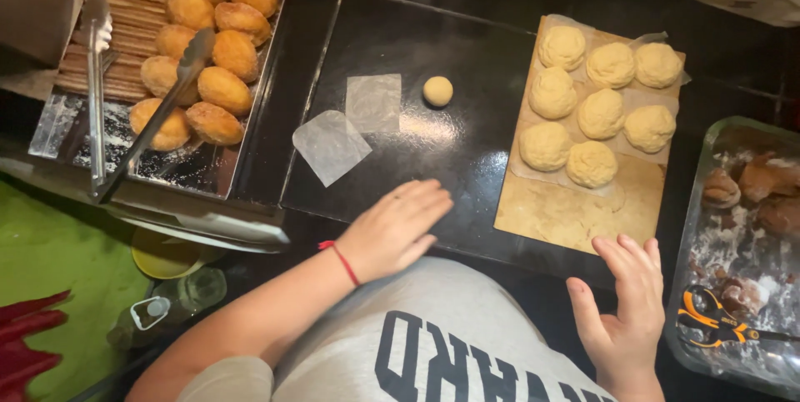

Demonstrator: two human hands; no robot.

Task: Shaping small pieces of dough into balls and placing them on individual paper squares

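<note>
My left hand lies flat, fingers together, on the near edge of the black countertop; a red string circles its wrist. My right hand hovers open at the near corner of a wooden board. Several pale raw dough balls sit on paper on that board. One small dough ball rests alone on the counter beside two squares of wax paper. Neither hand holds anything.
A metal tray at the left holds several golden fried buns and metal tongs. A clear container at the right holds dark filled pieces, flour and scissors with orange-and-black handles. Bottles stand below the counter at the left.
</note>
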